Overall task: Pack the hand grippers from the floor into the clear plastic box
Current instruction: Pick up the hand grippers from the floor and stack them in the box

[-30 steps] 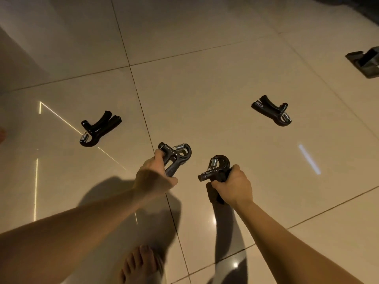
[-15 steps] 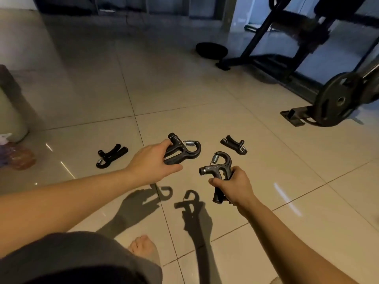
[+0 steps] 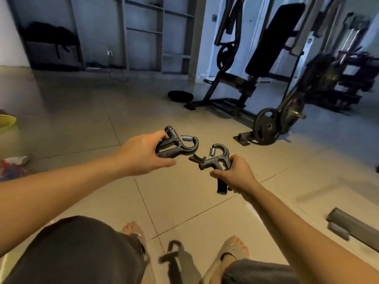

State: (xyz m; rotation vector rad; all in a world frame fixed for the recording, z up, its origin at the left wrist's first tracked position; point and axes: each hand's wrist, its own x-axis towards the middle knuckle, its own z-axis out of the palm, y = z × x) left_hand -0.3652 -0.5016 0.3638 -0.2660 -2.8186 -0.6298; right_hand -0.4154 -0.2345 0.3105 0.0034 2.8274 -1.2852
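Note:
My left hand (image 3: 143,154) is shut on a black hand gripper (image 3: 178,145) with a steel spring, held above the tiled floor at mid-frame. My right hand (image 3: 235,175) grips a second black hand gripper (image 3: 216,158) by one handle, its hook and spring pointing up. The two grippers are close together but apart. A dark piece of a third hand gripper (image 3: 194,158) peeks out on the floor just behind the right one, mostly hidden. No clear plastic box is in view.
A weight bench (image 3: 266,44) and a weight plate (image 3: 266,126) stand ahead on the right. A grey bar (image 3: 352,224) lies on the floor at the right. A green container (image 3: 7,123) and a colourful bag (image 3: 12,165) sit at the left edge. My sandalled feet are below.
My view has tilted up from the floor to the room. Both hands have risen with their grippers and come closer together. The gripper on the floor at the left has left the view.

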